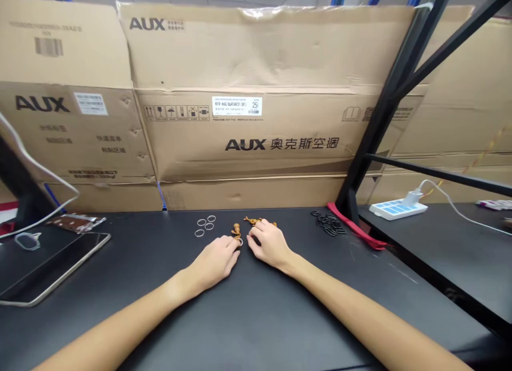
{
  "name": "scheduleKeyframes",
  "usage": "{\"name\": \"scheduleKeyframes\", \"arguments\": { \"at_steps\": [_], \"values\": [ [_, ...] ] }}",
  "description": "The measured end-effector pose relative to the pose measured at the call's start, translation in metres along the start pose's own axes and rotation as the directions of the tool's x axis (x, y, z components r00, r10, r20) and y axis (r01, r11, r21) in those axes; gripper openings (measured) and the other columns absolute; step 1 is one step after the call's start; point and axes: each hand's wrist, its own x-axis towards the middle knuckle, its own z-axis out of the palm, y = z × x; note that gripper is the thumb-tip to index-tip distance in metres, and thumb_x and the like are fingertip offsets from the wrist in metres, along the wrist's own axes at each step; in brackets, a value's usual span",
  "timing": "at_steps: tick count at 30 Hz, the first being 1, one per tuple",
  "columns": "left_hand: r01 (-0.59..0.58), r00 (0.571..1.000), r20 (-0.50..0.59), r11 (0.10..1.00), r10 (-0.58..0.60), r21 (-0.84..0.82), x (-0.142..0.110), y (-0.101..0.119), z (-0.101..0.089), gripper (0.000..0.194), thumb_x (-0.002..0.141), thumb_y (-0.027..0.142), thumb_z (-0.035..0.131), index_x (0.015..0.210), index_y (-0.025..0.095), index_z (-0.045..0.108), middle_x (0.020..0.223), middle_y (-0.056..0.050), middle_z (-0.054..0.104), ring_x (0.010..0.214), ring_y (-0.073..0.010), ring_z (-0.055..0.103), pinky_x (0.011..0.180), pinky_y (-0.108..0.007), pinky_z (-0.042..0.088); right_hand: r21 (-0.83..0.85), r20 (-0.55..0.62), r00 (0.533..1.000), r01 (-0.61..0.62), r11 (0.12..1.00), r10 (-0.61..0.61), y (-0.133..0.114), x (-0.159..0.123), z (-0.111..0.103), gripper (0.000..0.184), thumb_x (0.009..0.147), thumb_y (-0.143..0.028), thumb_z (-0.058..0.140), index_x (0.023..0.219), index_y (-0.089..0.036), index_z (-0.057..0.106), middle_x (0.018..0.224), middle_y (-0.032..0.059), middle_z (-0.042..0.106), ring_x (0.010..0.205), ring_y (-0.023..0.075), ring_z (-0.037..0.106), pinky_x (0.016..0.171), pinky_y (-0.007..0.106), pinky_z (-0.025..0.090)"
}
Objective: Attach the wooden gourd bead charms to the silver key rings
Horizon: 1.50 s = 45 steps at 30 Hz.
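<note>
At the tips of the left hand's fingers is a small silver-coloured metal ring, joined or next to a small brown-and-golden figure-like charm; the fingers are bent towards it, but whether they pinch it I cannot tell. Just across from them, the right hand's fingers curl low over small golden-brown charms that show beyond their tips; their grip is hidden.

Beyond the left fingers and to their left, four silver-coloured metal rings lie close together on the black desk. To the right of the right fingers is a loose pile of small black pieces, with a flat red strap just beside it.

Farther left of the fingers lie a dark-screened tablet-like device and a brown packet. Far right is a white-and-blue power strip. Behind everything stand brown cardboard boxes.
</note>
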Motion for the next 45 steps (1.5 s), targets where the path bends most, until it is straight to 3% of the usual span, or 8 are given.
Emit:
{"name": "scheduleKeyframes", "arguments": {
  "at_steps": [2, 7, 16, 23, 32, 39, 45],
  "values": [
    [0.005, 1.0, 0.011, 0.99, -0.004, -0.143, -0.014, 0.001, -0.011, 0.022, 0.096, 0.023, 0.041, 0.112, 0.018, 0.056, 0.105, -0.008, 0.062, 0.096, -0.0199, 0.059, 0.087, -0.032, 0.048, 0.091, -0.01, 0.999, 0.048, 0.995, -0.047, -0.003, -0.001, -0.002, 0.011, 0.084, -0.017, 0.052, 0.084, -0.018, 0.064, 0.084, 0.008, 0.061, 0.083, 0.0217, 0.052, 0.08, 0.035, 0.045],
    [-0.047, 0.998, 0.023, 0.954, 0.057, -0.296, -0.017, -0.005, -0.018, 0.02, 0.094, 0.019, 0.043, 0.101, 0.02, 0.062, 0.102, -0.005, 0.063, 0.094, -0.0177, 0.061, 0.088, -0.03, 0.048, 0.241, 0.052, 0.981, 0.169, 0.956, -0.186, -0.008, -0.003, -0.004, 0.025, 0.083, -0.017, 0.056, 0.107, -0.02, 0.064, 0.1, 0.0093, 0.055, 0.093, 0.0226, 0.048, 0.089, 0.04, 0.044],
    [0.005, 1.0, -0.02, 0.923, -0.014, -0.384, -0.015, -0.011, -0.012, 0.011, 0.091, 0.021, 0.05, 0.087, 0.02, 0.06, 0.098, -0.003, 0.059, 0.085, -0.0147, 0.06, 0.083, -0.027, 0.048, 0.314, 0.1, 0.985, 0.105, 0.944, -0.143, -0.004, -0.004, -0.001, 0.006, 0.088, -0.02, 0.055, 0.087, -0.02, 0.061, 0.102, 0.009, 0.051, 0.096, 0.0233, 0.045, 0.09, 0.044, 0.042],
    [0.054, 0.997, -0.041, 0.939, -0.072, -0.339, -0.014, -0.011, -0.01, 0.012, 0.085, 0.031, 0.061, 0.083, 0.019, 0.059, 0.103, -0.004, 0.056, 0.092, -0.0184, 0.057, 0.084, -0.031, 0.047, 0.385, 0.12, 0.985, 0.071, 0.92, -0.126, -0.009, -0.004, -0.003, 0.01, 0.09, -0.02, 0.051, 0.082, -0.019, 0.057, 0.102, 0.009, 0.051, 0.097, 0.0225, 0.046, 0.09, 0.043, 0.042],
    [0.041, 0.998, -0.02, 0.915, -0.054, -0.401, -0.011, -0.015, -0.005, 0.014, 0.091, 0.019, 0.048, 0.08, 0.019, 0.057, 0.104, -0.005, 0.055, 0.098, -0.0183, 0.055, 0.09, -0.032, 0.045, 0.426, 0.117, 0.989, 0.028, 0.904, -0.086, -0.012, -0.002, -0.003, 0.016, 0.092, -0.02, 0.047, 0.078, -0.019, 0.054, 0.097, 0.0081, 0.052, 0.092, 0.0212, 0.045, 0.087, 0.041, 0.042],
    [0.092, 0.995, 0.01, 0.875, -0.1, -0.475, -0.008, -0.016, -0.011, 0.02, 0.092, 0.024, 0.046, 0.077, 0.018, 0.058, 0.105, -0.006, 0.056, 0.094, -0.0171, 0.057, 0.088, -0.031, 0.046, 0.422, 0.133, 0.988, 0.019, 0.906, -0.082, -0.012, -0.001, -0.005, 0.014, 0.091, -0.017, 0.049, 0.077, -0.019, 0.052, 0.097, 0.0074, 0.052, 0.093, 0.0202, 0.046, 0.088, 0.039, 0.041],
    [0.074, 0.995, -0.024, 0.895, -0.094, -0.44, -0.01, -0.015, -0.006, 0.018, 0.092, 0.026, 0.049, 0.077, 0.018, 0.057, 0.103, -0.005, 0.056, 0.096, -0.0182, 0.055, 0.089, -0.034, 0.045, 0.507, 0.147, 0.983, 0.018, 0.862, -0.106, -0.018, -0.003, -0.007, 0.014, 0.091, -0.02, 0.05, 0.078, -0.019, 0.053, 0.098, 0.0071, 0.052, 0.095, 0.0205, 0.048, 0.088, 0.041, 0.042]
  ]
}}
